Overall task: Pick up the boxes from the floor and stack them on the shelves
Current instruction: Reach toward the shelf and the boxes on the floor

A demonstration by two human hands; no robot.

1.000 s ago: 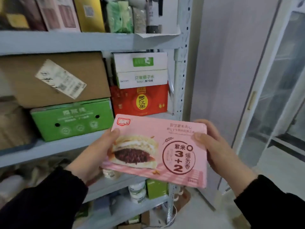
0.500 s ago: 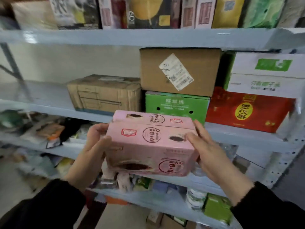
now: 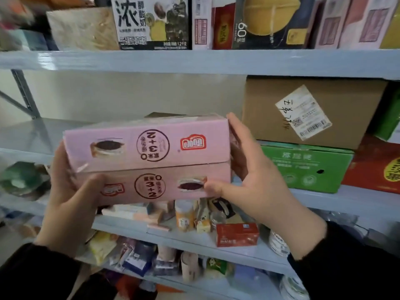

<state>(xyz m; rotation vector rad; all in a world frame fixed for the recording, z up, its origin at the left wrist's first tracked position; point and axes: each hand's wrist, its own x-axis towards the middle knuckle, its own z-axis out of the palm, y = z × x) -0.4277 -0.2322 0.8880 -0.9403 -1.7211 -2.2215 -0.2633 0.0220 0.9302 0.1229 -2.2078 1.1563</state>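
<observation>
Right of the right grip (image 3: 257,182): brown carton (image 3: 262,105) with white shipping label (image 3: 303,112), sitting on green carton (image 3: 307,167). Red carton (image 3: 368,169) further right. Below grip: small red box (image 3: 237,234), orange-label bottle (image 3: 184,216). Above: black-and-white drink case (image 3: 151,22).

Middle shelf (image 3: 28,135) lies bare at left; brown carton (image 3: 266,105) and green box (image 3: 303,167) block the right
</observation>
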